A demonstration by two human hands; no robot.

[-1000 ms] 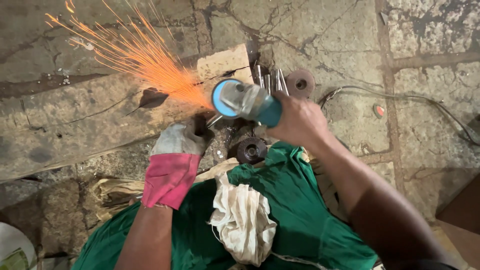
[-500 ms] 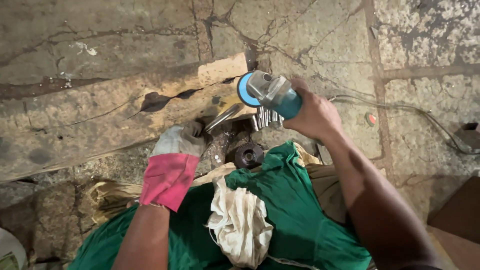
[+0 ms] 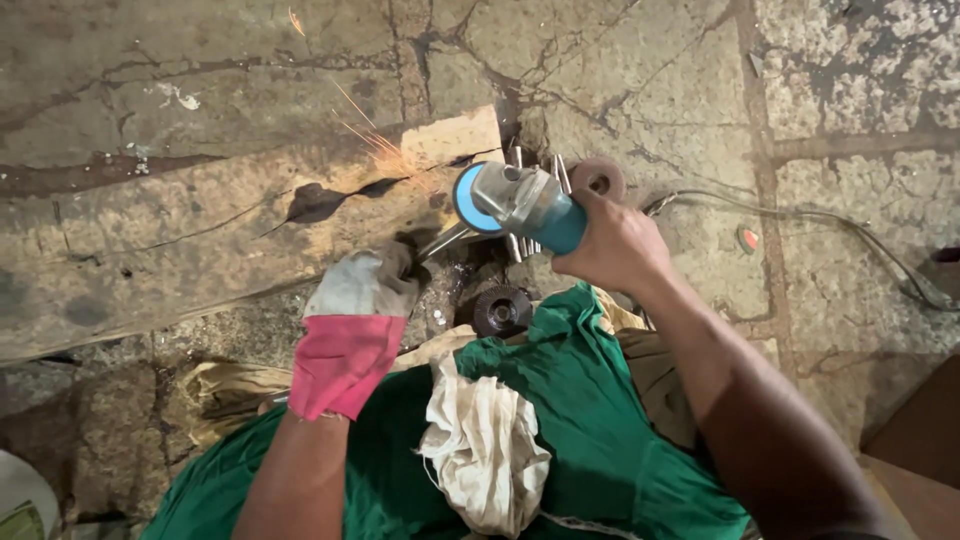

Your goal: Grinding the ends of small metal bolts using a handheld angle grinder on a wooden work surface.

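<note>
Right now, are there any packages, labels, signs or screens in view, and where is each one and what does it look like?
No signs or screens.
Possible container: bottom left corner, cut off by the frame; rounded white rim, greenish panel on it, too little visible to say more.
Small tag or cap: on the stone floor right of the right hand, beside the cable; rounded, red with green.

Cracked, stained stone floor (image 3: 620, 60) w/ dark joints btwn slabs, worn wooden plank (image 3: 200, 240) lying across at left, black cable (image 3: 850, 230) trailing at right, dim warm light.
</note>
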